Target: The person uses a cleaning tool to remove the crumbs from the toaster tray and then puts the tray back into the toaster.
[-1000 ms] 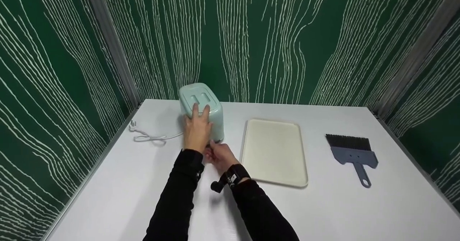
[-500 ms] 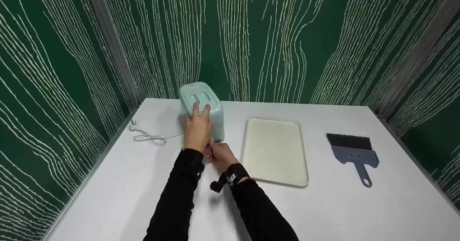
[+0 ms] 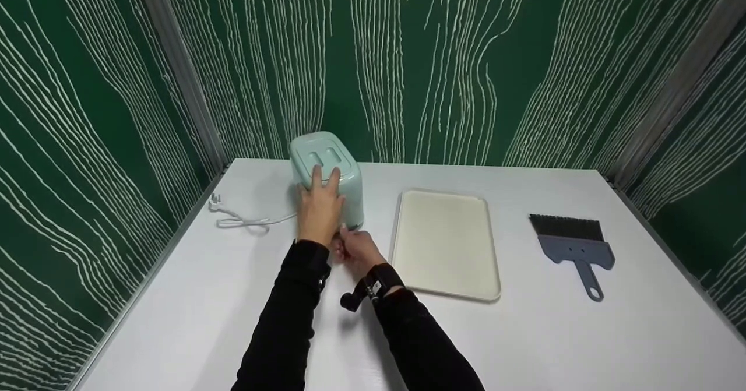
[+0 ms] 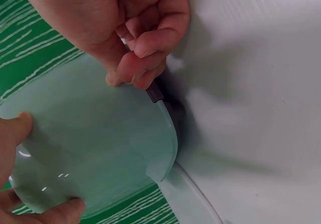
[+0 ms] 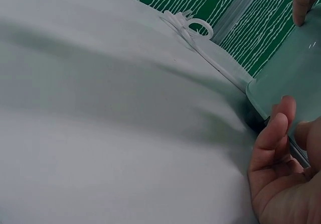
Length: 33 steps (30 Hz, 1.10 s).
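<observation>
A mint-green toaster [image 3: 351,196] with two oblong recesses in its top stands at the back left of the white table. My left hand [image 3: 320,213] grips its near end from above, two fingers on the top and the thumb and another finger at the sides. Low at the same end, my right hand [image 3: 359,248] has its fingers curled at a dark strip [image 4: 154,92] along the toaster's base. In the left wrist view its thumb lies against the green wall just above that strip. The curled fingers hide most of the strip.
The toaster's white cord [image 3: 250,224], looped and tied, runs left to a plug [image 3: 215,203]. A cream tray [image 3: 446,245] lies right of the hands. Farther right is a blue-grey hand brush [image 3: 574,248] with dark bristles. Green walls [image 3: 431,88] rise behind the table.
</observation>
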Tool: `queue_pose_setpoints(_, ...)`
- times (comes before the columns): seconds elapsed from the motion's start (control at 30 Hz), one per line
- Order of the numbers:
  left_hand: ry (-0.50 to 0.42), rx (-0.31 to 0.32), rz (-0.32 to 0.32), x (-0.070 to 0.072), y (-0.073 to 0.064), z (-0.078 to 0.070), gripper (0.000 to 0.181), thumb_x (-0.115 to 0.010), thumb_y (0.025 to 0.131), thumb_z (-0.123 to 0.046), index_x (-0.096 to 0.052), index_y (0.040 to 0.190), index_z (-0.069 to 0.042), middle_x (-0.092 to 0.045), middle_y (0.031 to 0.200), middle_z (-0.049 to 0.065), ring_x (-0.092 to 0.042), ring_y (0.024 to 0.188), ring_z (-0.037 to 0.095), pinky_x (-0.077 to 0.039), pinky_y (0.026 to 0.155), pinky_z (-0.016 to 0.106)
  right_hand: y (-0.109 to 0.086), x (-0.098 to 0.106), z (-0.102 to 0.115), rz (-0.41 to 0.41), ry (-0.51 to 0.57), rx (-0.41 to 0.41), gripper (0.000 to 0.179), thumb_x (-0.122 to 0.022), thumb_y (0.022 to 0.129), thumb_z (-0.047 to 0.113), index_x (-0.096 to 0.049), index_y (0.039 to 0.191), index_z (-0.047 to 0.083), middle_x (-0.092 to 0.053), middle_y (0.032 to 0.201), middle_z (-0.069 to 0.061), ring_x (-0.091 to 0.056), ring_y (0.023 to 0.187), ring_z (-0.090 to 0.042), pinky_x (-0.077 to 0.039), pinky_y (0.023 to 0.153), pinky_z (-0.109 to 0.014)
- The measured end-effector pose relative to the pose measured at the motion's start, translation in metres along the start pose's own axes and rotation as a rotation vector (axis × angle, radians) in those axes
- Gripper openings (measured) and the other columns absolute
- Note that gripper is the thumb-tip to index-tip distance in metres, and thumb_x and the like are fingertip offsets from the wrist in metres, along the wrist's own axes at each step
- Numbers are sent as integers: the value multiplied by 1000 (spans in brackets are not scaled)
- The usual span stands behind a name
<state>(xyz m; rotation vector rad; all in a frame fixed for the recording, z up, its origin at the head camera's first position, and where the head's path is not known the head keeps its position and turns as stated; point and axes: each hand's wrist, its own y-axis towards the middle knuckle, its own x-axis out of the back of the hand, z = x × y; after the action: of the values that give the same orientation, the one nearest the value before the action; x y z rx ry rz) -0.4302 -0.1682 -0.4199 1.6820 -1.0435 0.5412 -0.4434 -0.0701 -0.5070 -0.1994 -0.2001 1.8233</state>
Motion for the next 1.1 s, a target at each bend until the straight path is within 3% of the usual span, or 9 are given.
queue_pose_setpoints(0.3, -31, 17, 29, 1, 0, 0, 57, -74, 103, -18, -54, 156, -17, -38, 167, 29, -47, 133, 75, -57, 103, 67, -2, -3, 1, -55, 96, -18, 46, -49, 115, 27, -57, 73, 11, -54, 60, 5, -51, 53, -5, -42, 52, -18)
queue_pose_setpoints(0.5, -41, 33, 27, 3, 0, 1, 57, -74, 102, -18, -54, 156, -17, -37, 168, 28, -45, 135, 76, -57, 103, 67, -4, -4, 1, -89, 68, -22, 46, -53, 114, 31, -60, 73, 11, -57, 59, 6, -52, 52, -5, -42, 52, -19)
queue_pose_setpoints(0.73, -31, 37, 51, 4, 1, -1, 58, -73, 103, -19, -53, 158, -18, -36, 169, 28, -45, 135, 75, -54, 108, 67, -4, -4, -1, -178, 37, -2, 43, -56, 112, 24, -62, 72, 8, -56, 54, 6, -53, 48, -4, -43, 49, -18)
queue_pose_setpoints(0.83, -29, 34, 57, 3, 1, -1, 59, -73, 103, -20, -52, 158, -18, -36, 169, 28, -45, 135, 76, -53, 109, 68, -1, -4, -3, -243, -31, 4, 36, -60, 108, 22, -63, 76, 5, -56, 56, 4, -54, 48, -6, -45, 48, -19)
queue_pose_setpoints(0.97, -27, 37, 61, 3, 0, -1, 60, -74, 103, -21, -52, 159, -19, -35, 170, 28, -44, 135, 76, -54, 107, 67, 0, -3, -4, -336, -203, 3, 31, -67, 102, 26, -65, 84, 1, -63, 67, -3, -60, 55, -12, -49, 52, -23)
queue_pose_setpoints(1.1, -19, 30, 54, 3, -1, 1, 60, -74, 102, -21, -52, 158, -19, -35, 170, 28, -45, 135, 75, -55, 107, 67, -3, -1, -3, -369, -286, -7, 34, -69, 100, 32, -68, 93, -1, -70, 79, -9, -65, 65, -16, -49, 57, -24)
